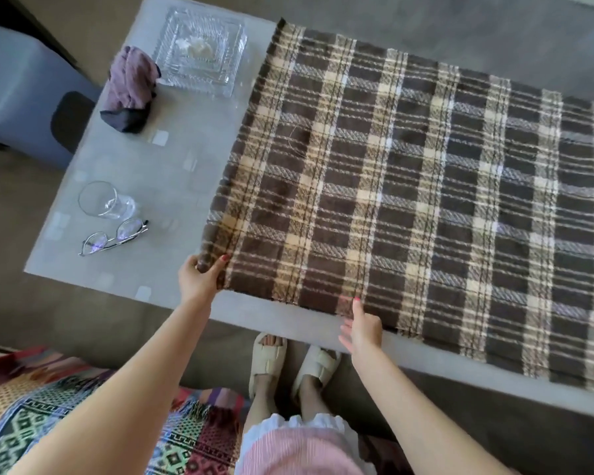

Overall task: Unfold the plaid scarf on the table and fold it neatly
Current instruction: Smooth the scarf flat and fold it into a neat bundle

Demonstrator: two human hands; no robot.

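My left hand (199, 277) has its grip pinched on the near left corner of the plaid scarf (408, 186), with the thumb on top and the fingers curled under the edge. My right hand (362, 329) is at the near edge of the scarf, a little way to the right. Its grip is loose and not pinching anything: one finger points up and touches the edge of the cloth, and the other fingers hang spread out to the side. The scarf lies flat on the table (144, 159). It is brown with cream and white lines, and it covers most of the right part of the table and runs out of view on the right. Along the near edge on the right I can see more than one layer of it. On the bare left part of the table there is a pair of glasses (114, 236) near the front, and a clear drinking glass (105, 200) lies just behind them. Farther back there is a crumpled purple cloth (129, 87) with a dark bit at its near end, and just beside it a clear glass dish (201, 49) with something pale inside. Down below the table edge I see two feet in light slippers (294, 363) on the floor, and a bright patterned blanket (83, 416) on the left.
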